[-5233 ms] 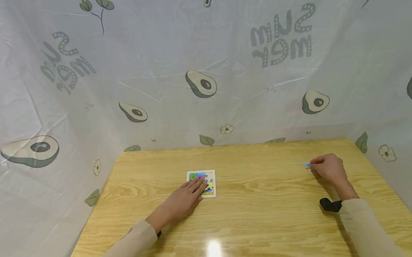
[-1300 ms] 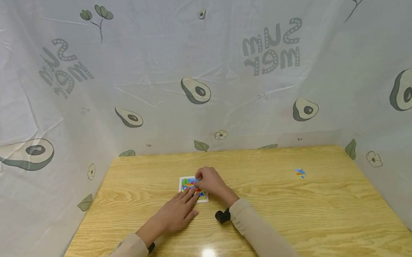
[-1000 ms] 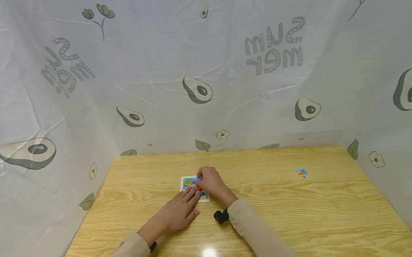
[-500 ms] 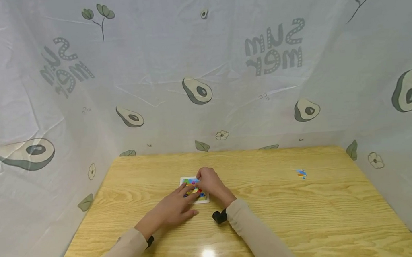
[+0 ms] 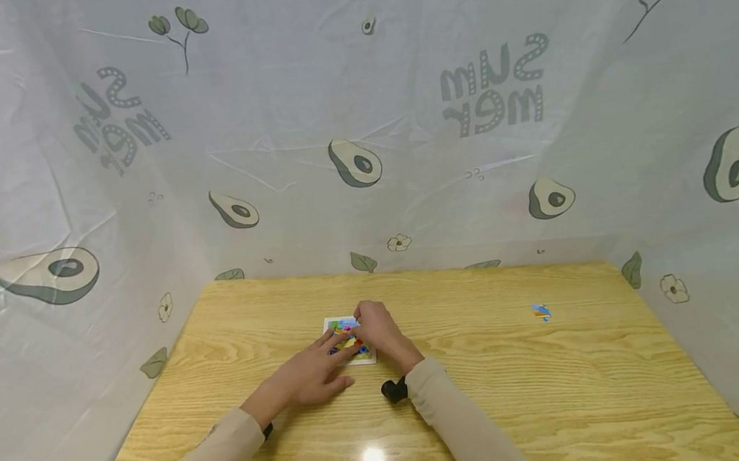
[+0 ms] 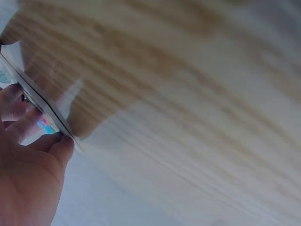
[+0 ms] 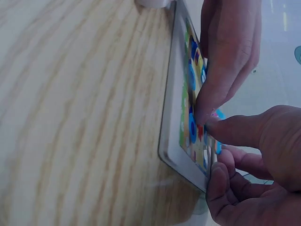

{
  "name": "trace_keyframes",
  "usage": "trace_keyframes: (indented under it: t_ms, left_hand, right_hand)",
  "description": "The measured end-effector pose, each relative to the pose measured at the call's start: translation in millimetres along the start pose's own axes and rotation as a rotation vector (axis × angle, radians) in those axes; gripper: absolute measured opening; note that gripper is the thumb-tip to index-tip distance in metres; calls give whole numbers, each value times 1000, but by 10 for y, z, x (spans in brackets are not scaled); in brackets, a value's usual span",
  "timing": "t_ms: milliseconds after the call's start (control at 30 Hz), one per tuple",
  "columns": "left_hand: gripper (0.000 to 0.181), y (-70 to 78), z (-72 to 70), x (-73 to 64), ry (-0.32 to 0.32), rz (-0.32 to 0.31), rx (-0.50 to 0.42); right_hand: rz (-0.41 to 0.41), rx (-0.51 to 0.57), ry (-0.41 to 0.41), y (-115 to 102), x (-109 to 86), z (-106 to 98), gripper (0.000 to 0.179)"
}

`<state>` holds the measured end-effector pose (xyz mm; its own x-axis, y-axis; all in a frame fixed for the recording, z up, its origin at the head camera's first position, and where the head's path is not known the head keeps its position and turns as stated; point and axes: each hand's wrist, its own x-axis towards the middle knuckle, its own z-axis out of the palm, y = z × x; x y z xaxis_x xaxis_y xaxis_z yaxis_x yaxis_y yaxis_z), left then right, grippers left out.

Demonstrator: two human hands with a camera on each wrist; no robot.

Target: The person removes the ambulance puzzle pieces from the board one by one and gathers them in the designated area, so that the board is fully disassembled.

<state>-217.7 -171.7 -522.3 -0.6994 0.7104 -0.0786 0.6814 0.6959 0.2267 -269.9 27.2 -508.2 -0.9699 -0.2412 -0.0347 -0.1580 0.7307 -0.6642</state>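
A small jigsaw puzzle (image 5: 368,361) with a white frame and a colourful picture lies on the table under both hands. My left hand (image 5: 308,376) has its fingers spread over the puzzle, the fingertips on the picture and the thumb out near the front edge. My right hand (image 5: 379,329) is at the puzzle's right side, with thumb and fingers curled. In the right wrist view it pinches a blue puzzle piece (image 7: 218,147), mostly hidden by the thumb, at the picture's surface. The left fingertips (image 7: 205,110) touch the picture right beside that thumb.
Blue and orange puzzle piece material (image 5: 542,312) lies on the right part of the wooden table (image 5: 551,390). A pale curtain (image 5: 290,215) printed with avocados hangs behind and beside the table. Black wrist devices (image 5: 394,390) sit at both cuffs.
Since the oldest frame, my right hand has moved left from the loose pieces to the puzzle. Lately the left fingers have spread slightly on the picture; the right hand has hardly moved.
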Motion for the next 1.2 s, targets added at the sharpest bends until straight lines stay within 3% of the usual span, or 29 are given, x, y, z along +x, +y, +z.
trace_keyframes:
  t_ms: [267, 500, 933, 1200]
  left_hand:
    - [64, 2, -12, 6, -24, -16, -6]
    - [63, 31, -12, 15, -16, -13, 8]
    - [64, 47, -36, 13, -16, -19, 9]
    - [64, 59, -50, 27, -25, -37, 20]
  right_hand:
    - [-29, 48, 12, 44, -13, 25, 23]
    - [-75, 69, 65, 81, -49, 15, 13]
    - [-91, 178, 83, 152, -40, 20, 6]
    - [-103, 269, 131, 162, -66, -99, 5]
